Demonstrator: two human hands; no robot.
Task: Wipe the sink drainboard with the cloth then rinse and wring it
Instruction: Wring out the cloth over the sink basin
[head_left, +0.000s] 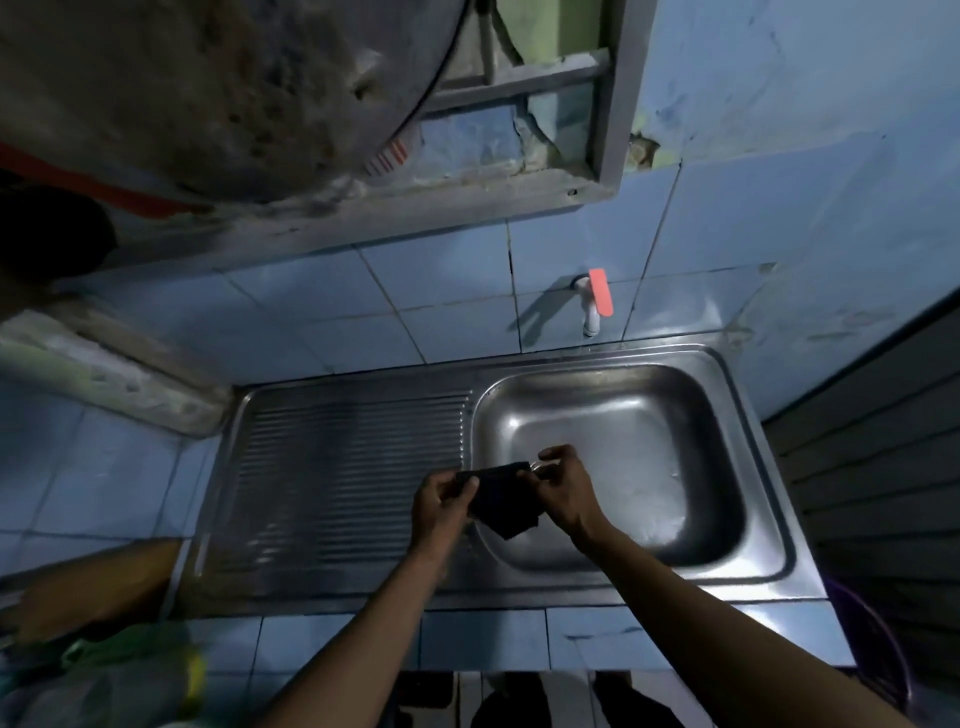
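A dark cloth hangs between both my hands, above the left edge of the steel sink basin. My left hand pinches its left end and my right hand pinches its right end. The ribbed drainboard lies to the left of the basin, with nothing on it. A white tap with a red handle sticks out of the blue tiled wall above the basin; no water is visible coming from it.
A blue tiled counter borders the sink on the left. A brownish object and plastic bags sit at the lower left. A purple bucket stands at the lower right. A grey shelf overhangs at the top.
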